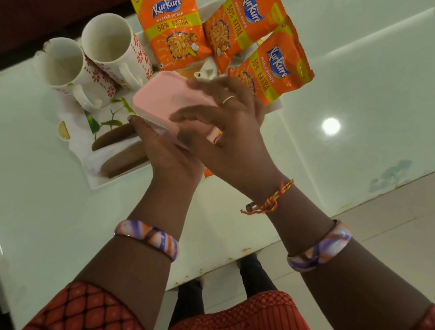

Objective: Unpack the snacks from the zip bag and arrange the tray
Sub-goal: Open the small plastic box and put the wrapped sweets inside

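I hold the pink box [172, 103] above the tray [81, 144]: my left hand [165, 146] grips it from below to steady it, my right hand [229, 124] lies flat across its lid. Three Kurkure packets [172, 29] already rest on the tray beside two mugs [112, 45].

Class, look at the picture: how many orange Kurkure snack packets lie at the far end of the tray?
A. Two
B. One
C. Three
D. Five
C: three orange Kurkure packets show on the tray, one upright beside the mugs, one tilted in the middle, and one nearest the right hand.
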`<action>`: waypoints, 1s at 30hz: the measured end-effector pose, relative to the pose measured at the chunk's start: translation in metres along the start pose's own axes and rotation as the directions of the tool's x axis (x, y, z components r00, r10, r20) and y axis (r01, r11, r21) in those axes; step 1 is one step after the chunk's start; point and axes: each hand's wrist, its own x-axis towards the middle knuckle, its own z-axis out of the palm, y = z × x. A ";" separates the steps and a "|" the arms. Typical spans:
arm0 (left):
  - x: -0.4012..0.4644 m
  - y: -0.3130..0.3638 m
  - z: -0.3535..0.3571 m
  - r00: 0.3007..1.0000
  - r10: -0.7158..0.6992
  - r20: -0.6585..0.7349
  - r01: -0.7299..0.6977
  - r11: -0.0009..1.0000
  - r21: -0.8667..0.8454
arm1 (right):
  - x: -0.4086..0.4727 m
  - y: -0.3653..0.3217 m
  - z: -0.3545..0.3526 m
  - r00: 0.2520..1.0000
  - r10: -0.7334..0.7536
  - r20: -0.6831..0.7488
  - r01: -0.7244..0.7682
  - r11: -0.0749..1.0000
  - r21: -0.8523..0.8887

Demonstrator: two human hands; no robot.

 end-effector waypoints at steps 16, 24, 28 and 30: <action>-0.007 0.029 0.006 0.997 0.071 -0.004 -0.041 0.612 0.789 | 0.014 0.036 -0.031 0.904 0.380 0.198 -0.427 0.764 0.483; -0.019 0.016 0.025 0.905 0.423 -0.049 -0.061 0.241 0.969 | 0.014 0.018 -0.010 0.874 0.480 -0.074 -0.423 0.827 0.370; -0.015 0.014 0.026 0.894 0.447 0.035 -0.130 0.183 0.974 | 0.017 0.025 -0.012 0.921 0.364 -0.137 -0.296 0.885 0.360; -0.008 0.015 0.027 0.904 0.427 0.037 -0.101 0.128 0.987 | 0.022 0.033 -0.009 0.904 0.416 -0.095 -0.353 0.854 0.381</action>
